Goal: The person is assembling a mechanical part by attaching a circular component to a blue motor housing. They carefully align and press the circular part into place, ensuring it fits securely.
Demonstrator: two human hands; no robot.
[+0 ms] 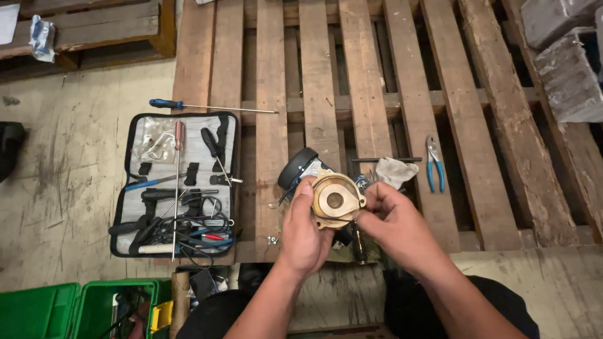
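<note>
While two hands hold one brass housing (336,199), one pair of pliers (434,164) lies nearby.

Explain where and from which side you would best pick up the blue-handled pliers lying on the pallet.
Probably grip the pliers by the two blue handles, coming from above. They lie flat on a plank, handles toward the person and slightly spread, with the metal nose pointing away.

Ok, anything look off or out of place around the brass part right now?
Nothing looks damaged or spilled. Both hands, left hand and right hand, hold the brass housing over the pallet; pliers and screwdriver lie loose outside the open tool case.
</note>
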